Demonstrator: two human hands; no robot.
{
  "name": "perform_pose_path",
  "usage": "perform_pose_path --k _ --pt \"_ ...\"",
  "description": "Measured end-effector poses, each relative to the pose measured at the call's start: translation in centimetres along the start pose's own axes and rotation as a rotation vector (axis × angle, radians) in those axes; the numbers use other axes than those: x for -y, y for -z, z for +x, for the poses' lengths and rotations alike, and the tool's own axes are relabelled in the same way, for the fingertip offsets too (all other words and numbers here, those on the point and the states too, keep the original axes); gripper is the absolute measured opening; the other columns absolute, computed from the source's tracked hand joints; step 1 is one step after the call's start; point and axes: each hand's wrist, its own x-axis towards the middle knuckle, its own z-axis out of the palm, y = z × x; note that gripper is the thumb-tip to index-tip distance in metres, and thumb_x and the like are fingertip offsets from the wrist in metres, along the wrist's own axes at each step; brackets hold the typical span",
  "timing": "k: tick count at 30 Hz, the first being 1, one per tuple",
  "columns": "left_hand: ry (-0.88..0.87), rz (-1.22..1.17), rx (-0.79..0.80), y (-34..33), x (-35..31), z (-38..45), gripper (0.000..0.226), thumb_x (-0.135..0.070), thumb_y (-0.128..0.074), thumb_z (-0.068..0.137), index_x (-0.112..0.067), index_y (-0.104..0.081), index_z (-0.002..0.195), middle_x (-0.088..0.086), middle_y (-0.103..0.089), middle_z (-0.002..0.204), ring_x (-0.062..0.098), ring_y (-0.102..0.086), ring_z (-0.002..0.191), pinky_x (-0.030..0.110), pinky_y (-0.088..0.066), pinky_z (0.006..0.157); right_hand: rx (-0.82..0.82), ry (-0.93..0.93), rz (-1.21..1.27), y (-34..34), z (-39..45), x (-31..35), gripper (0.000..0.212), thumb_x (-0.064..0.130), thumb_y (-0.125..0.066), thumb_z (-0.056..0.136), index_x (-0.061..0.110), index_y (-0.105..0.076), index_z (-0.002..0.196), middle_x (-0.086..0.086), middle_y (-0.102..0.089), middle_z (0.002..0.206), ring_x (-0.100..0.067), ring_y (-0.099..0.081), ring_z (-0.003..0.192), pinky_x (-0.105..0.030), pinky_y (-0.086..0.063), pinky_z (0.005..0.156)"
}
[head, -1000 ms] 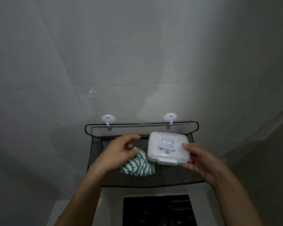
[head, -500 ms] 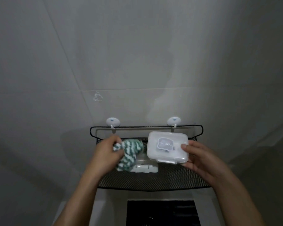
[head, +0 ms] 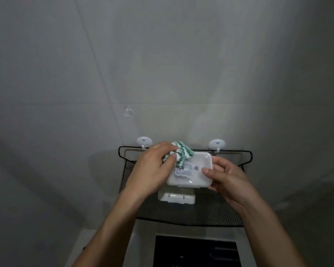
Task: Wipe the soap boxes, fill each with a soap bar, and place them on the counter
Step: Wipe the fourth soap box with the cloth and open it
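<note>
My right hand (head: 227,177) grips a white plastic soap box (head: 193,170) by its right end, lid closed, held above the black mesh wall basket (head: 210,211). A raised emblem sits on the lid. My left hand (head: 152,168) pinches a green and white striped cloth (head: 180,154) and lays it on the box's upper left corner. A second white soap box (head: 176,197) lies in the basket just below the held one, partly hidden by it.
The basket hangs from two white wall hooks (head: 144,141) (head: 217,144) on a grey tiled wall. Below the basket is a pale counter (head: 143,243) with a dark inset panel (head: 196,251).
My left hand lifted the cloth out of the basket and brought it right onto the held box's lid. The second box in the basket became visible.
</note>
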Motion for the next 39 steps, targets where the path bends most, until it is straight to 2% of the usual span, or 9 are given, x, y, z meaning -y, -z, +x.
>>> perform_pose_path --k 4,7,12,14,19,23,30,35,39 --pt "-0.065 0.048 0.008 -0.2 -0.9 0.2 0.017 -0.016 -0.062 0.093 -0.021 -0.070 0.107 -0.009 -0.069 0.103 -0.001 -0.052 0.083 0.001 -0.031 0.070 0.015 0.026 -0.006 -0.2 0.1 -0.4 0.052 0.011 -0.077 0.066 0.006 -0.065 0.115 -0.011 -0.077 0.100 -0.022 -0.073 0.082 -0.037 -0.055 0.075" --pt "-0.142 0.086 0.059 -0.4 -2.2 0.8 0.011 -0.015 -0.066 0.087 -0.020 -0.064 0.097 -0.009 -0.064 0.087 0.005 -0.049 0.075 0.019 -0.032 0.063 0.049 0.056 -0.011 -0.7 0.3 -0.6 0.048 0.001 -0.075 0.070 0.003 -0.065 0.117 -0.015 -0.077 0.102 -0.023 -0.074 0.083 -0.032 -0.059 0.064" --pt "-0.247 0.182 0.271 0.1 -3.7 3.1 0.043 -0.019 -0.066 0.089 -0.030 -0.060 0.130 -0.010 -0.067 0.124 0.012 -0.061 0.110 0.031 -0.045 0.092 0.098 0.091 0.000 -0.5 0.9 -0.6 0.047 -0.017 -0.067 0.078 0.004 -0.065 0.120 -0.017 -0.075 0.109 -0.025 -0.075 0.091 -0.026 -0.059 0.066" --pt "-0.273 0.238 0.330 0.7 -3.6 4.0 0.044 -0.023 -0.066 0.090 -0.033 -0.061 0.133 -0.010 -0.065 0.131 0.014 -0.059 0.118 0.030 -0.044 0.097 0.104 0.100 0.007 -0.2 1.0 -0.6 0.052 -0.008 -0.074 0.071 0.004 -0.065 0.121 -0.017 -0.075 0.111 -0.027 -0.074 0.095 -0.031 -0.061 0.071" --pt "-0.179 0.312 0.363 2.6 -0.9 5.2 0.042 -0.022 -0.070 0.087 -0.033 -0.066 0.127 -0.005 -0.070 0.121 0.015 -0.062 0.108 0.021 -0.038 0.083 0.065 0.080 -0.013 1.0 0.8 0.0 0.058 0.013 -0.081 0.060 0.006 -0.067 0.116 -0.015 -0.076 0.105 -0.025 -0.075 0.086 -0.039 -0.061 0.072" --pt "-0.102 0.220 0.355 3.4 1.0 4.7 0.042 -0.017 -0.074 0.085 -0.032 -0.069 0.124 -0.009 -0.072 0.117 0.009 -0.065 0.098 0.026 -0.048 0.085 0.058 0.073 -0.014 1.7 0.5 0.4 0.054 0.013 -0.080 0.061 0.007 -0.068 0.114 -0.014 -0.077 0.103 -0.025 -0.075 0.086 -0.043 -0.061 0.074" --pt "-0.220 0.186 0.346 2.1 -1.2 4.7 0.038 -0.020 -0.071 0.085 -0.031 -0.062 0.121 -0.015 -0.069 0.110 0.005 -0.058 0.095 0.018 -0.034 0.074 0.095 0.049 -0.025 0.9 0.6 0.4 0.054 0.011 -0.081 0.062 0.007 -0.068 0.114 -0.015 -0.076 0.105 -0.026 -0.075 0.088 -0.043 -0.061 0.076" --pt "-0.297 0.165 0.387 1.0 -3.4 5.7 0.035 -0.021 -0.070 0.087 -0.031 -0.067 0.120 -0.008 -0.070 0.110 0.009 -0.060 0.097 0.026 -0.043 0.082 0.109 0.059 0.004 -0.3 0.6 0.3 0.052 0.002 -0.076 0.063 0.008 -0.069 0.114 -0.014 -0.077 0.102 -0.023 -0.075 0.085 -0.035 -0.062 0.066" --pt "-0.254 0.063 0.415 1.4 -2.7 6.2 0.035 -0.018 -0.074 0.085 -0.026 -0.071 0.119 -0.009 -0.072 0.106 0.004 -0.062 0.091 0.021 -0.046 0.080 0.084 0.060 0.006 0.2 0.3 0.4 0.049 0.007 -0.079 0.062 0.009 -0.071 0.111 -0.014 -0.077 0.104 -0.026 -0.075 0.089 -0.040 -0.062 0.073"
